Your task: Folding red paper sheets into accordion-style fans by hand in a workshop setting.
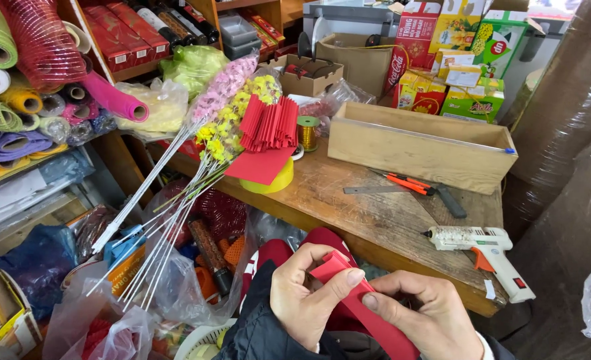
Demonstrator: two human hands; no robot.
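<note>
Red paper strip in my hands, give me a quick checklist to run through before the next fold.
1. Red paper strip held by both hands: ok.
2. Left hand thumb pressing the folded end: ok.
3. Right hand pinching just below it: ok.
4. Fold edges aligned: cannot tell, fingers cover them.
5. Glue gun on the wooden table by the right hand: ok.
6. Stack of finished red folds beyond the hands: ok.

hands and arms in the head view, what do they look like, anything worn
Both hands are bare: no gloves, rings or watch show. The left hand comes out of a dark, black-looking jacket sleeve. At the right hand only a thin white cuff shows at the wrist.
</note>
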